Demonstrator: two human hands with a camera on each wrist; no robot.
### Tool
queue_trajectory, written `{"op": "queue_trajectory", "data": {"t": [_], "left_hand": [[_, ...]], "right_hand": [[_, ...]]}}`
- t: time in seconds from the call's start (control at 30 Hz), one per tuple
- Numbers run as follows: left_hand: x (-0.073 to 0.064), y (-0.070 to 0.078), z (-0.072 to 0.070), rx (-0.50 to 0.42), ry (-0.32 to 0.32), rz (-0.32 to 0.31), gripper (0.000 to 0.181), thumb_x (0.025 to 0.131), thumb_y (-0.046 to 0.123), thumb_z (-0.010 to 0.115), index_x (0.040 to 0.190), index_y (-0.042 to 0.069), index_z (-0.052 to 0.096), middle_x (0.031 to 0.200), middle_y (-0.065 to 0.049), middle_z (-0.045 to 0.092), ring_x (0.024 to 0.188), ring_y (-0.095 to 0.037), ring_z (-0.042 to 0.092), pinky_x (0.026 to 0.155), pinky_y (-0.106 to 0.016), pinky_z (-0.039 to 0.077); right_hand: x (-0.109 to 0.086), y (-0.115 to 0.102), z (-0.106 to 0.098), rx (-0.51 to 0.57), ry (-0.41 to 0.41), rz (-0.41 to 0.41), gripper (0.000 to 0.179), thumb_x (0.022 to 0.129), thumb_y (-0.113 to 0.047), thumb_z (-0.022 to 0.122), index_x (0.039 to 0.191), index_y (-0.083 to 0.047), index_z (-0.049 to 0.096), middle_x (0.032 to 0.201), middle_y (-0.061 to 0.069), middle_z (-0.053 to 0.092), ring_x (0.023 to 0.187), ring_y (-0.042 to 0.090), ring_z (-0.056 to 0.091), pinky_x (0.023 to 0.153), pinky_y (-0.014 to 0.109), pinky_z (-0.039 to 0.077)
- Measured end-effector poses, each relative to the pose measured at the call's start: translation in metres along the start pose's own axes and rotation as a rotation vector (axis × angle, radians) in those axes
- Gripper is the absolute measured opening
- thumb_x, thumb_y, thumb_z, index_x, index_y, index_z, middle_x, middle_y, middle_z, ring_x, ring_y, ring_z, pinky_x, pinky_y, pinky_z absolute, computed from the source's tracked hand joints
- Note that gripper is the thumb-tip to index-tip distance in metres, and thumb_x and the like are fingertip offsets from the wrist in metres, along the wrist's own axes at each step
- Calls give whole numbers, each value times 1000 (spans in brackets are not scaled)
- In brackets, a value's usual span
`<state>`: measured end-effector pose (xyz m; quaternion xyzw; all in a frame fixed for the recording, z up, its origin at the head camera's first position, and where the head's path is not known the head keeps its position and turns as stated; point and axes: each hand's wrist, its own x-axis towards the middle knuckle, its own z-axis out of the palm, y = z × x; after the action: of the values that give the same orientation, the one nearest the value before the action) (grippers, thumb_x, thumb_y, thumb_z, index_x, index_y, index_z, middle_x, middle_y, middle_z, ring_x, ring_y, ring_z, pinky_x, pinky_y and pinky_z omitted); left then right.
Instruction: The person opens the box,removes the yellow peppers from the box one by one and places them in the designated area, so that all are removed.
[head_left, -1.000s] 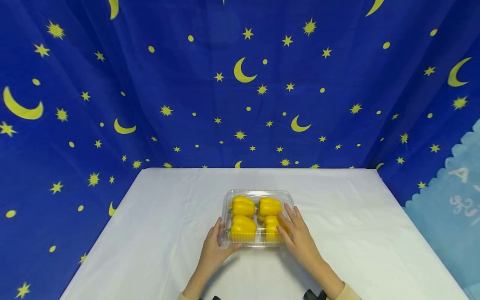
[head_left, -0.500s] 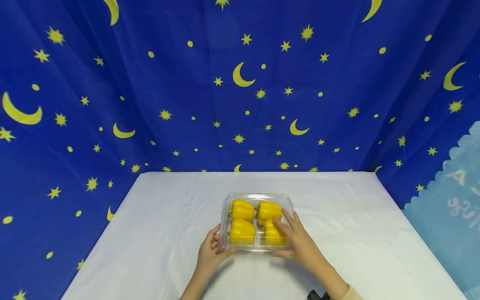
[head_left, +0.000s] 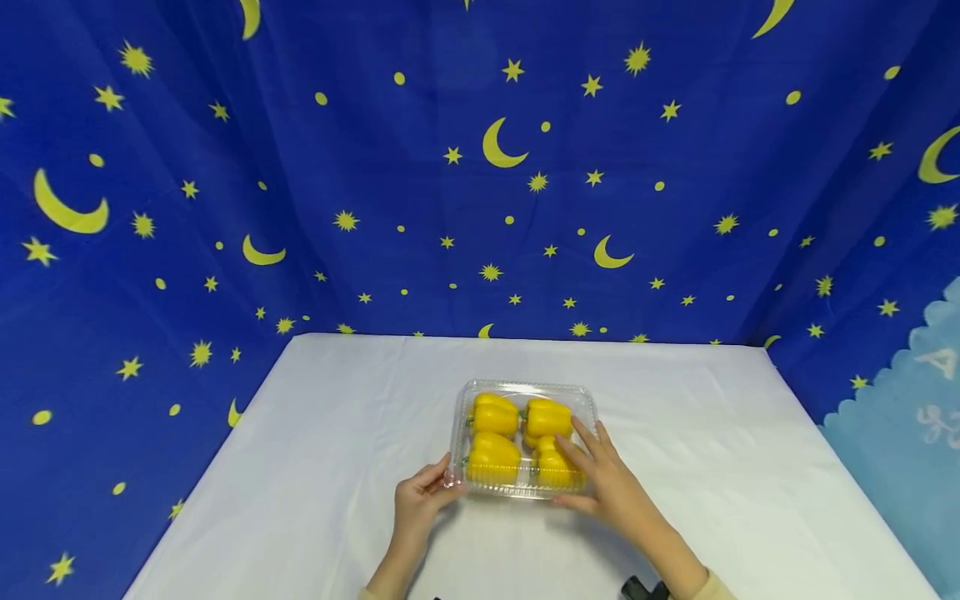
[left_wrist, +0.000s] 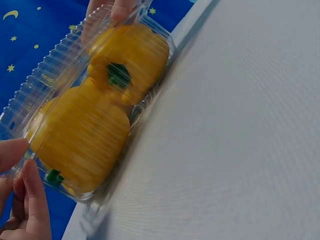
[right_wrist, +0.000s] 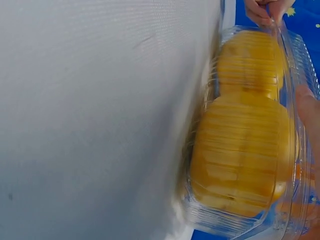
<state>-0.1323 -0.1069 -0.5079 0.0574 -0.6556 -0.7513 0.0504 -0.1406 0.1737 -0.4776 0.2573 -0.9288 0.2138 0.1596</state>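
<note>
A clear plastic clamshell container (head_left: 534,386) with a ribbed rim sits mid-table and holds several yellow bell peppers (head_left: 492,457). At its front left corner my left hand (head_left: 415,507) pinches the edge between thumb and fingers; the left wrist view shows the thumb and a fingertip (left_wrist: 35,182) right at that corner. My right hand (head_left: 618,492) rests with spread, fairly straight fingers on the container's right side, its thumb by the front edge. Two peppers show green stems (left_wrist: 119,76) through the plastic in the left wrist view.
A white cloth (head_left: 360,400) covers the table. Behind and to the left hangs a blue curtain (head_left: 420,200) with yellow moons and stars. A light blue scalloped panel (head_left: 900,425) with white lettering is at the right.
My left hand has gone from lying along the container's left side to pinching its front left corner. My right thumb has come down to the front edge. The head view has shifted slightly.
</note>
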Motion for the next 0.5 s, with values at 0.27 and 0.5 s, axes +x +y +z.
{"op": "queue_trajectory", "data": {"t": [0.27, 0.5], "left_hand": [[1, 5, 1, 1, 59, -4, 41, 67, -15, 71, 107, -18, 61, 83, -11, 72, 68, 0, 63, 64, -14, 53], [-1, 4, 2, -3, 105, 6, 35, 67, -16, 70, 101, -19, 63, 83, -17, 72, 66, -2, 64, 64, -16, 54]], "right_hand": [[2, 2, -1, -40, 7, -28, 85, 64, -42, 83, 137, -11, 51, 148, 24, 36, 129, 61, 31, 88, 64, 45], [2, 1, 0, -54, -39, -5, 83, 65, -42, 80, 137, -11, 51, 149, 25, 33, 128, 61, 30, 90, 63, 44]]}}
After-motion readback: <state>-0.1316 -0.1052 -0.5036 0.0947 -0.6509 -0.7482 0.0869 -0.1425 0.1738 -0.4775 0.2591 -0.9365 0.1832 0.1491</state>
